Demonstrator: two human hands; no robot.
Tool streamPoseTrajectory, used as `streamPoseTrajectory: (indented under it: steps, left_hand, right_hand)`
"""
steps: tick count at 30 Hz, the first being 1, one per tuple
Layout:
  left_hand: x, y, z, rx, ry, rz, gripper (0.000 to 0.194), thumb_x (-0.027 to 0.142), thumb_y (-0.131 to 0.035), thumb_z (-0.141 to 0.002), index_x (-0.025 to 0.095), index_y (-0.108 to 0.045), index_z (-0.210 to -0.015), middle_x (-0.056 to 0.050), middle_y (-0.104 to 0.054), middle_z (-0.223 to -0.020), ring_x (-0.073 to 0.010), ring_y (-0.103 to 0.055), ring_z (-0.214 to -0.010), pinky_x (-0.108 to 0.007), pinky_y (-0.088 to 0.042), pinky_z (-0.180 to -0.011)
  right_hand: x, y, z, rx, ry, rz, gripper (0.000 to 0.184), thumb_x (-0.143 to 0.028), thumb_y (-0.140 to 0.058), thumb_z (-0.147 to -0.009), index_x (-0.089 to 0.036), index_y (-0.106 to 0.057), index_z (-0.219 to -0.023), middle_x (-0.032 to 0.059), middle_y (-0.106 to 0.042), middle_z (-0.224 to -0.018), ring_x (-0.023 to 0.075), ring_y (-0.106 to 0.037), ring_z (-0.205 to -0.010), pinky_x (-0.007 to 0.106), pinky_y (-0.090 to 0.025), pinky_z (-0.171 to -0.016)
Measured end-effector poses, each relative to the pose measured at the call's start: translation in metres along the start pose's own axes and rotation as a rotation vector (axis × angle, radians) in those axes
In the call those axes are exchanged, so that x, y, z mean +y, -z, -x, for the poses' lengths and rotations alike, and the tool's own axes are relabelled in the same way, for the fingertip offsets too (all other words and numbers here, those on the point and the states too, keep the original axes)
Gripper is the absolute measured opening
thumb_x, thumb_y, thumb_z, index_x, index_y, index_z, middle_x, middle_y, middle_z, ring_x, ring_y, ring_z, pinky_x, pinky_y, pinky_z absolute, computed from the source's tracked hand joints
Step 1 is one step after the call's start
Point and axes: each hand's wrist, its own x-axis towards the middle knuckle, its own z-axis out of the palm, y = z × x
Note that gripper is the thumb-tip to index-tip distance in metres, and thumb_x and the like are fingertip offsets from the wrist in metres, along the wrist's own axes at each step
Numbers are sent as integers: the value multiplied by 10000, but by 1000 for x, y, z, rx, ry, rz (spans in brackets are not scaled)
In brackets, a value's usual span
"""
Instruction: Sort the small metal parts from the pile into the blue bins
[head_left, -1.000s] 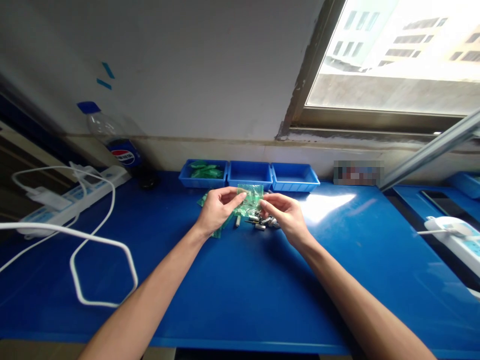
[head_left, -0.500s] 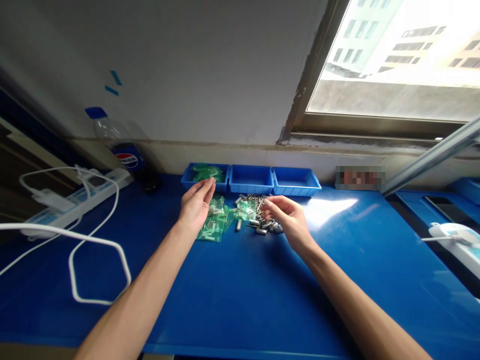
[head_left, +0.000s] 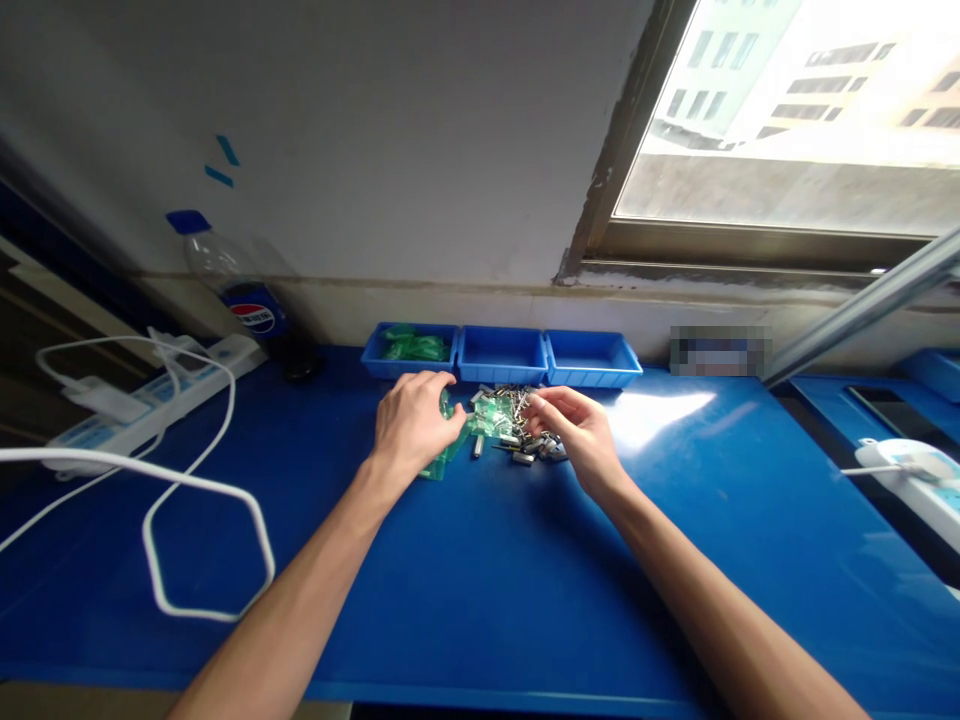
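left hand now over green bags, fingers spread

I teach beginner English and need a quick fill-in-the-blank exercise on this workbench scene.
The row of blue bins has ____ bins in it.
The plastic bags in the leftmost bin are ____.
The cap on the Pepsi bottle is ____.
The small metal parts lie nearest the ____ hand.
Missing words: three; green; blue; right.

three bins are standing in a row along the table's back. packets are lying in the left bin and before it, left of metal parts. a bottle is standing farther left, beside a power strip.
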Motion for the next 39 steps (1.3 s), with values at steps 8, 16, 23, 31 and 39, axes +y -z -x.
streamPoseTrajectory:
  steps: [8,16,23,31,39]
  left_hand:
    - [-3,-3,0,24,27,-9,372,172,-664,-798,239,-782,-1145,-112,-781,-1172,-315,-737,-992,-373,-560,-920]
    - [-1,1,-4,146,13,296,395,74,-598,-814,224,-802,-1117,-108,-762,-1228,-336,-683,-1201,-434,-464,-1158]
    - [25,0,1,247,58,714,169,219,-728,-877,216,-799,-1031,-82,-764,-1146,-253,-720,-1091,-372,-573,-1040]
    - [35,-26,3,-17,333,1301,424,278,-941,-677,163,-733,-1029,-97,-797,-1054,-233,-770,-1026,-350,-608,-966]
    - [25,-10,2,-508,248,980,382,486,-844,-793,109,-785,-777,-76,-759,-703,-144,-669,-577,-217,-504,-516]
  right_hand:
    - [-1,0,0,2,-2,7,330,-538,-807,-849,-220,-754,-922,32,-753,-804,189,-663,-695,329,-543,-689]
    - [2,0,0,-9,3,22,334,-546,-799,-853,-221,-751,-917,34,-751,-811,192,-670,-705,331,-553,-690]
    - [-3,-4,3,18,22,68,349,-507,-824,-839,-231,-750,-1040,30,-756,-865,175,-671,-678,311,-559,-642]
    - [4,-5,3,-128,-76,10,392,-509,-856,-804,-200,-772,-1030,12,-732,-701,166,-640,-568,307,-531,-573]
    - [2,2,-1,2,-53,-42,415,-505,-903,-746,-192,-788,-993,35,-775,-783,174,-673,-641,310,-551,-643]
